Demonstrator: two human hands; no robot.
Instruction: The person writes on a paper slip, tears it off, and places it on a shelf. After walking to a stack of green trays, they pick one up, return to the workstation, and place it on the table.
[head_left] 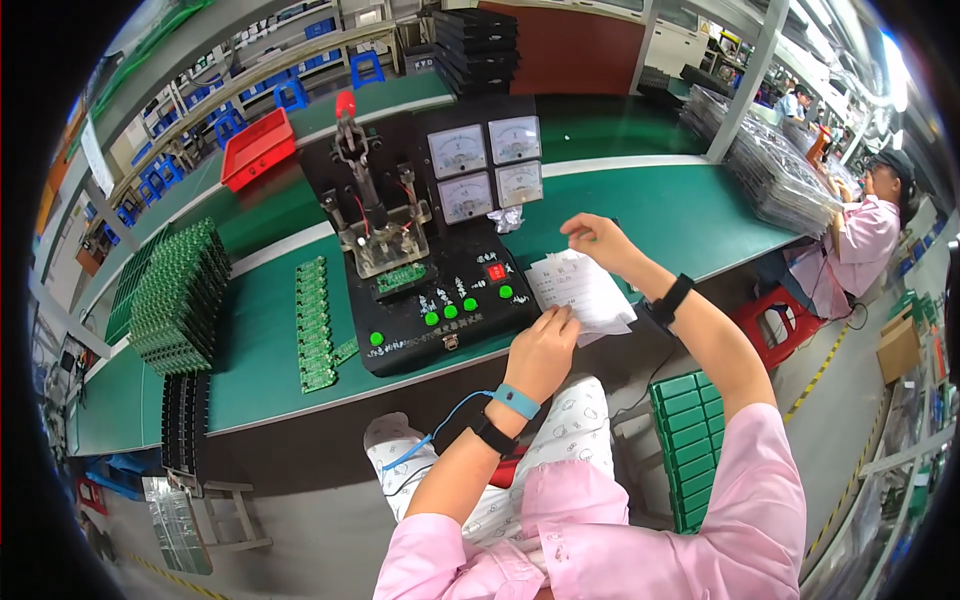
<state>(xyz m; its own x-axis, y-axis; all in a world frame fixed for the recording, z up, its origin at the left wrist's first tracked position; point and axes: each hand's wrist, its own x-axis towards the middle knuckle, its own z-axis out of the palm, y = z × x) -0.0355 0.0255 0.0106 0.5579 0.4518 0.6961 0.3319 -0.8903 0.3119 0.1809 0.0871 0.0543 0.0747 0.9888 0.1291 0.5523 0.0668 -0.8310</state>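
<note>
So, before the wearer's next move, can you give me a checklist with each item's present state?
1. Left hand at the papers: ok, fingers at their near edge.
2. Right hand touching the papers: cannot tell; it is by their far edge.
3. Papers squared up: not ok, edges are uneven.
4. Strap on left wrist: ok, blue cord attached.
5. Board properly seated in the tester: cannot tell; its contacts are hidden.

Left hand [546, 345] on white papers [588, 292], 7 o'clock edge. Right hand [600, 240] near their 12 o'clock edge. Black button box [470, 262] at papers' 9 o'clock, circuit-board strip [313, 322] beyond.
</note>
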